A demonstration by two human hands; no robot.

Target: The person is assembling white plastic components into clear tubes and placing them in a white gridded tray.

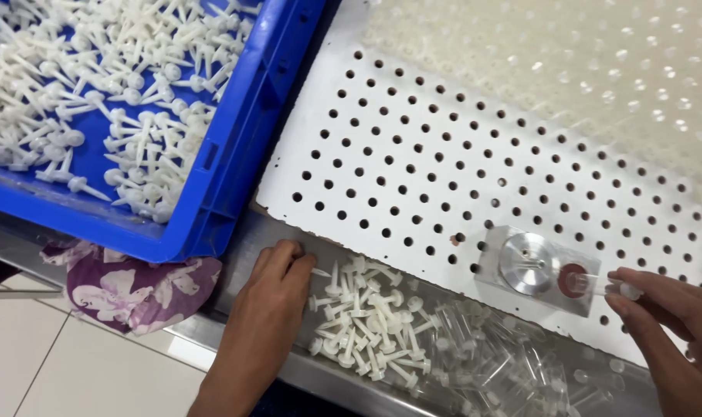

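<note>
Left hand (270,297) lies nearest the lens, palm down on the steel ledge (247,243), fingers curled loosely at the edge of a heap of white stemmed plugs (362,324); it touches the nearest plug at most and grips nothing. Plugs lie just to its right, stems pointing every way, with no common axis. Right hand (664,332) pinches a clear tube (610,288) between thumb and fingers, long axis near horizontal, open end aimed left at the red socket (573,279) of a metal fixture (540,269); tube mouth touches or just enters the socket. Beside the socket sits a round machined disc (527,262). Fixture rests on a white perforated board (413,154), whose far part is filled with seated pieces, blurred. More clear tubes (505,363) are heaped on the ledge between the hands, nearer the right. Blue crate (239,139), upper left, holds many more plugs; a purple floral cloth (131,286) is tucked under its near corner. No labels or signs show.
</note>
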